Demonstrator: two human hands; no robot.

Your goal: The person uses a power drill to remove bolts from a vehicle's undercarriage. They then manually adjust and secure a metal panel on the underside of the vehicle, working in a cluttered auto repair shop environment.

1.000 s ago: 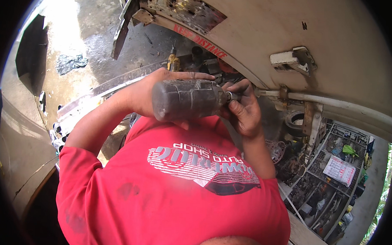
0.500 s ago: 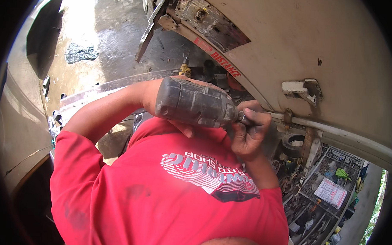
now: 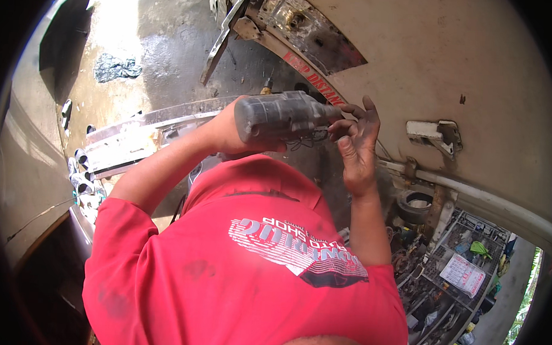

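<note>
A dark grey impact wrench [image 3: 284,117] is raised in front of my chest, its nose pointing right. My left hand [image 3: 227,129] is wrapped round it from behind and below, and the tool's body hides most of those fingers. My right hand [image 3: 359,139] is up at the nose of the wrench, its soiled fingers apart and slightly bent. The fingertips are close to the nose; whether they touch it I cannot tell. No socket can be made out at the tip, which the fingers partly cover.
A beige vehicle panel [image 3: 474,64] with a white latch handle [image 3: 432,134] stands to the right. Below it are a roll of tape [image 3: 414,205] and a wire rack [image 3: 468,240] of tools. A long bumper [image 3: 125,148] lies at left; a yellow drill [image 3: 267,87] is beyond the wrench.
The impact wrench and both hands have moved up and away from my chest. My right hand's fingers, earlier pinched at the metal tip, have spread apart.
</note>
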